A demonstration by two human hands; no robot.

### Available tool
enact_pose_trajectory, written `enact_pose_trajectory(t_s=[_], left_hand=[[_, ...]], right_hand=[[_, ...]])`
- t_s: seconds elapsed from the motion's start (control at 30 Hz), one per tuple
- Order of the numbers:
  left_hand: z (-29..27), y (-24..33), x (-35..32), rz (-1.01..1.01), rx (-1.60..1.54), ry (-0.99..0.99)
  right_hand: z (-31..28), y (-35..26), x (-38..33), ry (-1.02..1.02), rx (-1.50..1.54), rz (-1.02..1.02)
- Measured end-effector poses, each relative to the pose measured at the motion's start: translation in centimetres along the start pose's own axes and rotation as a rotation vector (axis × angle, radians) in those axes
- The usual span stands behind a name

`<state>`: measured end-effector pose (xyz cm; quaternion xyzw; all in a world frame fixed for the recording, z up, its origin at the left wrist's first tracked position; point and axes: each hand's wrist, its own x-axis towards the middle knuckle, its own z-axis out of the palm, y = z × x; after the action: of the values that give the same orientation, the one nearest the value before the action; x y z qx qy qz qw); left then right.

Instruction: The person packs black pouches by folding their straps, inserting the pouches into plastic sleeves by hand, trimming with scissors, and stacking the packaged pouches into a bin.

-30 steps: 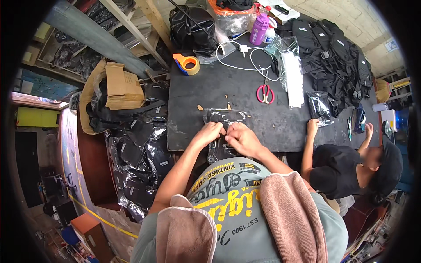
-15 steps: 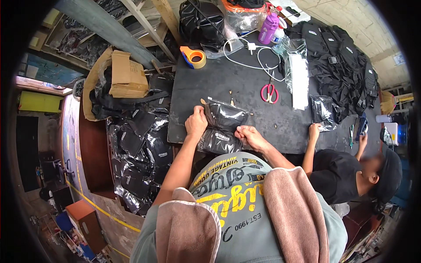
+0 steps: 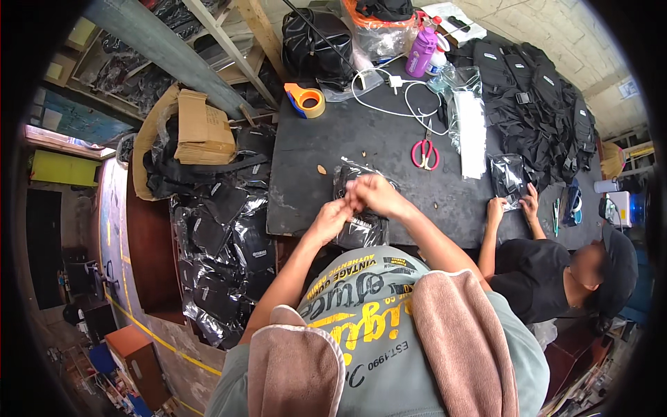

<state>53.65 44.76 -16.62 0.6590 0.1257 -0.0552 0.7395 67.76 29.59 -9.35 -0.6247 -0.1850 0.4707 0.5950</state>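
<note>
- Both hands have drawn together since half a second ago: left hand (image 3: pixel 332 219) has come off the bag's upper edge and now meets right hand (image 3: pixel 372 194) over its top.
- Lower centre: clear plastic bag holding a flat black pouch (image 3: pixel 361 226) lies at the near edge of the dark worktable (image 3: pixel 299 187), partly under the hands.
- Grip: fingertips of both hands pinch the bag's mouth between them; whether they hold film or a strip I cannot tell.
- Step, as I judge it: closing the bag's open end. Next move calls for keeping the flap flat and pressing along it.
- Middle right: a co-worker's hands (image 3: pixel 514 205) hold a similar bagged pouch (image 3: pixel 509 177).
- Farther: red-handled scissors (image 3: pixel 424 153), orange tape dispenser (image 3: pixel 308 101), white cable (image 3: pixel 396 94), purple bottle (image 3: pixel 422 52), heap of black pouches (image 3: pixel 542 97).
</note>
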Motion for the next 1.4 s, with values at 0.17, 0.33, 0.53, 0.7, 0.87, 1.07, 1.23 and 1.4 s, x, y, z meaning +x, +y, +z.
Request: enact_pose_trajectory(t_s=[0.17, 0.33, 0.53, 0.7, 0.87, 1.07, 1.23, 1.4], left_hand=[[1.9, 1.1, -1.0, -0.052, -0.235, 0.199], [0.8, 0.0, -1.5, -0.057, -0.24, 0.214], [-1.1, 1.4, -0.8, -0.088, -0.022, 0.167], [-2.8, 4.0, 1.0, -0.299, 0.14, -0.033], [-2.6, 4.7, 1.0, 0.337, 0.499, 0.01], [-0.3, 3.2, 0.3, 0.119, 0.189, 0.042], [-0.5, 1.1, 0.4, -0.33, -0.361, -0.063], [0.5, 1.8, 0.5, -0.333, -0.246, -0.014]], right_hand=[[0.6, 2.5, 0.5, 0.198, 0.44, -0.094], [0.9, 2.7, -3.1, 0.12, -0.625, -0.561], [1.8, 3.2, -3.1, 0.255, -0.97, -0.635], [2.0, 2.9, -3.7, 0.299, -1.25, -0.901], [1.9, 3.1, -3.6, 0.294, -1.138, -0.577], [2.0, 3.1, -3.6, 0.525, -1.042, -0.749], [1.8, 4.5, -4.8, 0.576, -0.937, -0.734], [1.9, 4.7, -5.3, 0.524, -1.089, -0.685]])
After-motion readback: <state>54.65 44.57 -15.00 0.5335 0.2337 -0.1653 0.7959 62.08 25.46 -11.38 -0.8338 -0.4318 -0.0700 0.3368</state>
